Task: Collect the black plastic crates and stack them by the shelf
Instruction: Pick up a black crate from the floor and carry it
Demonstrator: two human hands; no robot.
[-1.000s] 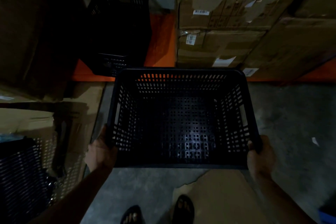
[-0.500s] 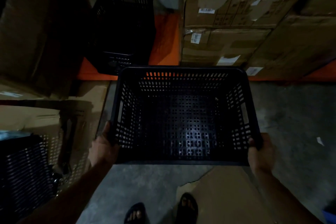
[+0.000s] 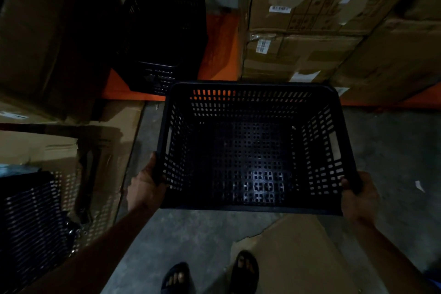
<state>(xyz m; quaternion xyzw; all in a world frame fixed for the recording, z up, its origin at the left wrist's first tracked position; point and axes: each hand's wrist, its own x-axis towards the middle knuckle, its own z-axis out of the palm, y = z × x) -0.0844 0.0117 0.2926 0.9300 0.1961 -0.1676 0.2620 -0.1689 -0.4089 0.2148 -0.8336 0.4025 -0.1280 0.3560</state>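
Observation:
I carry an empty black perforated crate [image 3: 253, 150] in front of me, above the concrete floor. My left hand [image 3: 146, 185] grips its near-left corner rim and my right hand [image 3: 358, 194] grips its near-right corner rim. A second black crate [image 3: 162, 36] rests tilted on the orange shelf base [image 3: 219, 50] ahead and to the left. Part of another black perforated crate [image 3: 28, 219] shows at the lower left edge.
Stacked cardboard boxes [image 3: 310, 26] fill the shelf at the right and another big box [image 3: 52, 38] stands at the left. Flattened cardboard [image 3: 293, 250] lies on the floor by my sandalled feet [image 3: 210, 274]. More cardboard lies at the left.
The held crate has shifted a little to the right and nearer the orange shelf base as I stepped forward. Both hands keep their grip.

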